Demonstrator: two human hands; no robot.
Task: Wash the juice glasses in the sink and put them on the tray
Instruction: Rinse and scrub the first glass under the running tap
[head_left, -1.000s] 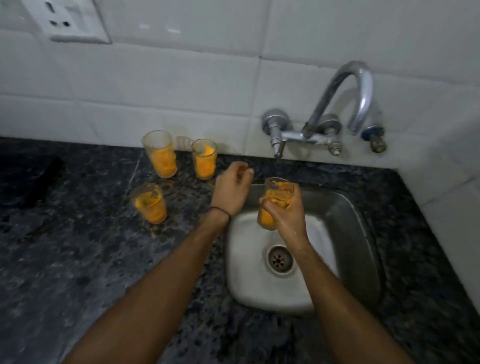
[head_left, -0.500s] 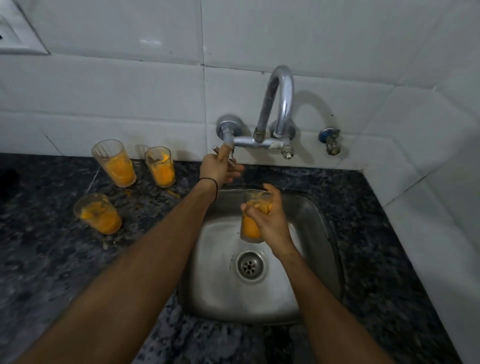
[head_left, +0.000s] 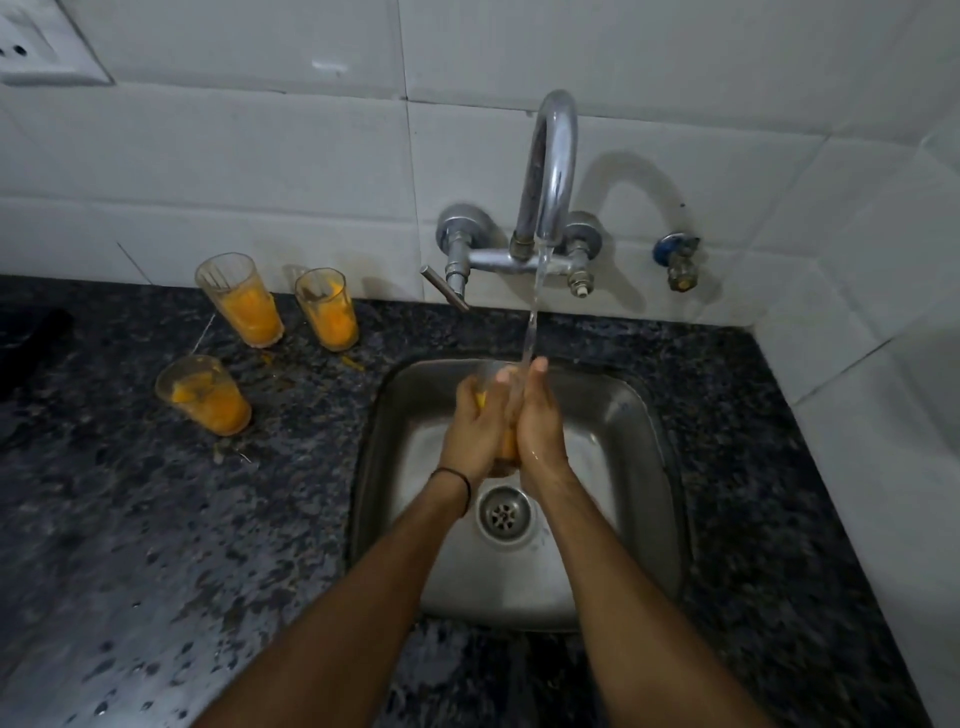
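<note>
Orange pulp clinging inside a clear juice glass (head_left: 483, 382), clasped between both hands above the steel sink (head_left: 649, 415), roughly upright and mostly hidden by the fingers. Left hand (head_left: 475, 434) wrapped round its left side, with a thin dark band (head_left: 460, 480) at the wrist. Right hand (head_left: 540, 423) cupped round its right side, wet, one fingertip raised into the water stream (head_left: 535, 301). Stream falling from the curved chrome tap (head_left: 553, 166) on the white tiled wall (head_left: 260, 156), landing at the glass rim and the right hand. Tap lever (head_left: 444, 288) angled out to the left. Drain (head_left: 504, 512) just below the wrists. On the dark speckled counter (head_left: 156, 519) left of the sink, upright and smeared orange: back-left glass (head_left: 241, 304) and back-right glass (head_left: 327, 312) near the wall, close but apart, and front glass (head_left: 205, 395) nearer, standing alone. Orange drips (head_left: 353, 364) on the stone between glasses and sink. Blue-capped valve (head_left: 678, 254) on the wall right of the tap. White socket (head_left: 36, 47) at top left.
</note>
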